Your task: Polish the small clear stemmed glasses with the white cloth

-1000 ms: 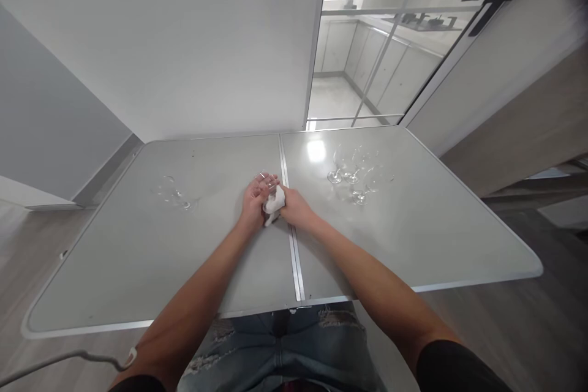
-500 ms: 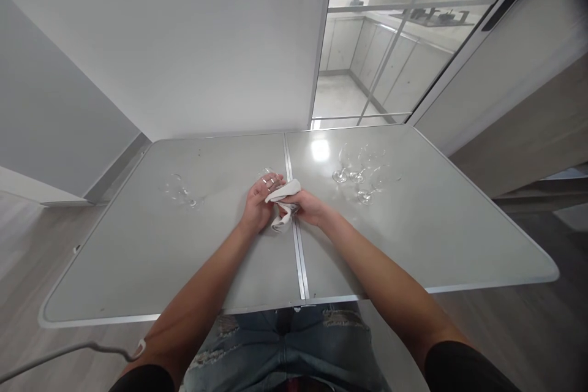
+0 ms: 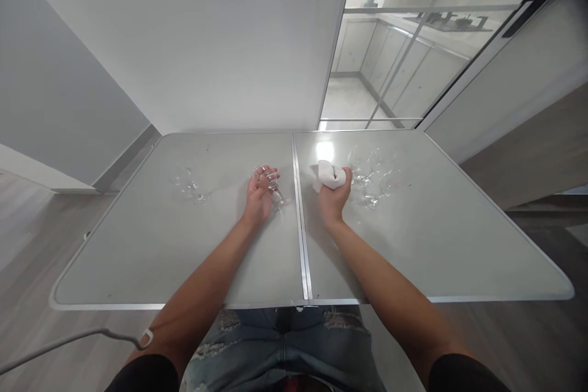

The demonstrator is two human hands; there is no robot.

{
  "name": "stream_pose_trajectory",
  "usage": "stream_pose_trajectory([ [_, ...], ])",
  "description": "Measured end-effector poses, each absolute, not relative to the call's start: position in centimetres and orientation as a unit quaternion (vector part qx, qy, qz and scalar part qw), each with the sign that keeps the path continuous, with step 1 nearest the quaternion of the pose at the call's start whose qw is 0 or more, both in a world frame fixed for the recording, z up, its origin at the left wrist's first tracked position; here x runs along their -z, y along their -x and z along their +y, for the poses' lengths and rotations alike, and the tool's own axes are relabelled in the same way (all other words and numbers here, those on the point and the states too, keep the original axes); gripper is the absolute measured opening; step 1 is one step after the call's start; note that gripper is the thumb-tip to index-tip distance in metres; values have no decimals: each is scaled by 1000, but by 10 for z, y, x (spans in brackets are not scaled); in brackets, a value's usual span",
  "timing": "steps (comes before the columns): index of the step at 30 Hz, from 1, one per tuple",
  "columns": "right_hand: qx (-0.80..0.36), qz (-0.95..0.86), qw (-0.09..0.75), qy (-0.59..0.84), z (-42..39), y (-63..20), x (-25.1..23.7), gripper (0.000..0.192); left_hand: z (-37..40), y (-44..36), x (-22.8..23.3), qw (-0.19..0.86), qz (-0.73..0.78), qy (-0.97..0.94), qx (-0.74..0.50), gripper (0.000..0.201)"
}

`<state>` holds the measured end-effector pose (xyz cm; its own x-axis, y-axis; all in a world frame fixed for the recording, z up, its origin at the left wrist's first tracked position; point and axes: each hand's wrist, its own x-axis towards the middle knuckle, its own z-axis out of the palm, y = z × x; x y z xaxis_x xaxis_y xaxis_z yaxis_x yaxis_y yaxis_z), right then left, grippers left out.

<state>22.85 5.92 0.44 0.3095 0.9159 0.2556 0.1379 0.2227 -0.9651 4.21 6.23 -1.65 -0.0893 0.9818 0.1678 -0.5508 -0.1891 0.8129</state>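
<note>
My left hand is closed round the bowl of a clear wine glass, left of the table's centre seam. The glass is tilted, its stem and foot pointing down to the right, near the tabletop. To the right of the seam, my right hand grips a bunched white cloth. Just beyond that hand stand several clear stemmed glasses, some overlapping and hard to tell apart.
Another clear glass lies on its side on the left half of the grey table. A white wall borders the far edge, with a glazed door at the right. A grey cable hangs by my left forearm.
My right hand has drawn the cloth off the glass and moved right with it, across the seam. The glass stays in my left hand, now uncovered. The view has shifted slightly.
</note>
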Motion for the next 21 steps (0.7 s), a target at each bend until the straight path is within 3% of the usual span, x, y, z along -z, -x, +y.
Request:
stream_pose_trajectory([
  [3, -304, -482, 622, 537, 58, -219, 1, 14, 60, -46, 16, 571, 287, -380, -669, 43],
  [7, -513, -611, 461, 388, 54, -203, 3, 34, 58, -48, 16, 568, 301, -377, -667, 46],
  [10, -571, -659, 376, 314, 52, -204, -5, 53, 59, -44, 16, 558, 319, -361, -675, 44],
  [14, -569, -659, 369, 326, 53, -209, -7, 29, 62, -38, 16, 559, 311, -347, -686, 41],
  [19, -474, -676, 381, 416, 51, -197, 9, 32, 60, -42, 16, 567, 294, -374, -673, 43],
  [21, -444, -694, 389, 412, 49, -194, 10, 24, 58, -46, 16, 570, 295, -384, -664, 48],
])
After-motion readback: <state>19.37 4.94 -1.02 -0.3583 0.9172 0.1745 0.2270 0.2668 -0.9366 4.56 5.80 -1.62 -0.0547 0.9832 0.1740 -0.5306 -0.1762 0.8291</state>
